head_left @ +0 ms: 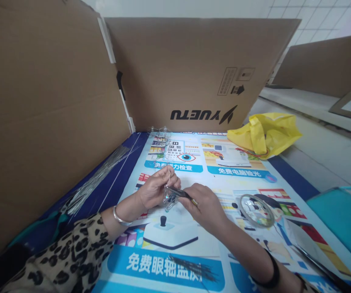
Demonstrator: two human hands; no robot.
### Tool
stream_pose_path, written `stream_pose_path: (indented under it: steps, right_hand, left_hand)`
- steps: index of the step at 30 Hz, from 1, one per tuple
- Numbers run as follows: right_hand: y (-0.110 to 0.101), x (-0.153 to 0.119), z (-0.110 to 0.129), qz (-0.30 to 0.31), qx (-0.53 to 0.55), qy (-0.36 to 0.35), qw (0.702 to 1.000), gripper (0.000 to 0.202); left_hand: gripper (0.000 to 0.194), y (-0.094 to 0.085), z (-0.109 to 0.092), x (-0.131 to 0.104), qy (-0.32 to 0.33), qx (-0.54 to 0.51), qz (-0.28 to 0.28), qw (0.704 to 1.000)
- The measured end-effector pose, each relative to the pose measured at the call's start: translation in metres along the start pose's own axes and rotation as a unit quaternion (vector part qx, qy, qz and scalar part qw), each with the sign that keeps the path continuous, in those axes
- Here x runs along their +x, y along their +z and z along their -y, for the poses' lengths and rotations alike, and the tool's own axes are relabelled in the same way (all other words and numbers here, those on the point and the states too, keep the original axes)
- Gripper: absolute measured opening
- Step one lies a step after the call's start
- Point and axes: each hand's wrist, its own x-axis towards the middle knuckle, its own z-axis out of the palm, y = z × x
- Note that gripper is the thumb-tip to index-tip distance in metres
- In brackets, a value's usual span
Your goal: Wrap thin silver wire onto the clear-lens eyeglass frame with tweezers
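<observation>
My left hand [157,187] is closed, pinching a small ornament of twisted silver wire and clear beads [169,200] near the middle of the table. In my right hand [204,205] is a pair of pliers [183,194], its jaws touching the wire of the ornament. Whether the jaws are fully closed on the wire is too small to tell. Below the hands lies a bunch of short dark wires [193,267]. A bundle of long silver wires [97,179] rests at the left, on the blue cloth.
Cardboard panels [193,61] stand at the back and left. A yellow plastic bag [265,134] sits at back right, with a round clear dish [257,210] nearer me. Wire beadwork [163,136] lies against the back panel. A teal pouch [343,219] is at right.
</observation>
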Motion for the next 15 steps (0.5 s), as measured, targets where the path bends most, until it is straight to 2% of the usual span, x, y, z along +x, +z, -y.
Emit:
stream_pose_path:
  steps: [7,12,15]
  right_hand:
    - [0.001,-0.001,0.000,0.006,-0.013,0.011,1.000,0.037]
    - [0.000,0.001,-0.007,0.024,-0.058,0.028,0.998,0.043]
    - [-0.001,0.004,-0.015,0.045,-0.038,0.058,0.997,0.042]
  left_hand:
    - [0.025,-0.002,0.001,0.001,0.010,0.037,-0.002,0.999]
    - [0.026,-0.004,-0.002,0.002,0.027,0.137,-0.047,0.989]
    - [0.025,-0.007,-0.002,0.004,0.042,0.181,-0.088,0.979]
